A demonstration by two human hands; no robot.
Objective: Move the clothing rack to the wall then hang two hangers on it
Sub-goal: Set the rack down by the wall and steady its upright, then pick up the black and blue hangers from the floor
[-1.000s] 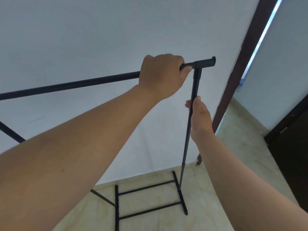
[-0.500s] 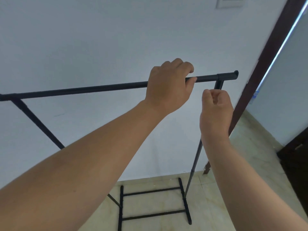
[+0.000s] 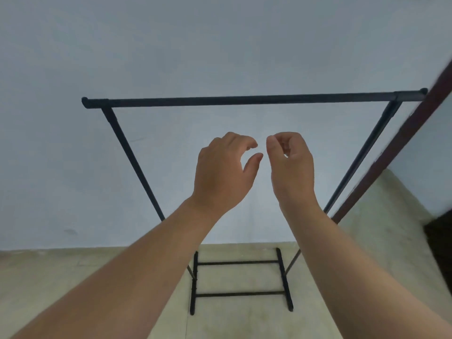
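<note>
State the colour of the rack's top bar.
Black; the top bar shows best in the head view.

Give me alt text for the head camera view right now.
Two bare hands, left hand and right hand, hover empty and loosely curled in front of a black clothing rack standing against a pale wall. No hangers are visible.

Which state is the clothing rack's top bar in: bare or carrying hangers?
Bare. The top bar runs unbroken between its two posts with nothing hanging from it, and both hands, left hand and right hand, are off it.
</note>
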